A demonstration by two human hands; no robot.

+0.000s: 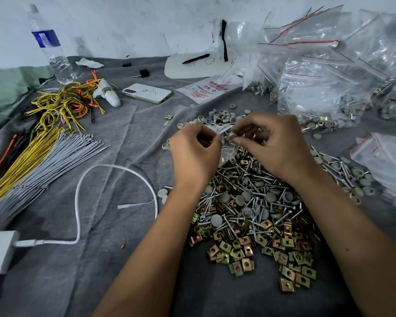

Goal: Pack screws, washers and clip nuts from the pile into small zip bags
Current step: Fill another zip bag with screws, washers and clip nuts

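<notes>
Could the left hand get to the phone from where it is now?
Probably yes, once freed: the left hand is pinching the small zip bag with the right hand. The phone lies face down on open cloth beyond it, nothing between.

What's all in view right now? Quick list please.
pile: one, silver screws, grey washers, brass clip nuts, centre
zip bag: one, clear, between both hands
filled bags: many, clear, far right
ties: bundles, yellow and grey, left
phone: one, white, behind pile
bottle: one, clear, far left
cable: one, white, left
left hand: holds the bag
right hand: at bag mouth
</notes>
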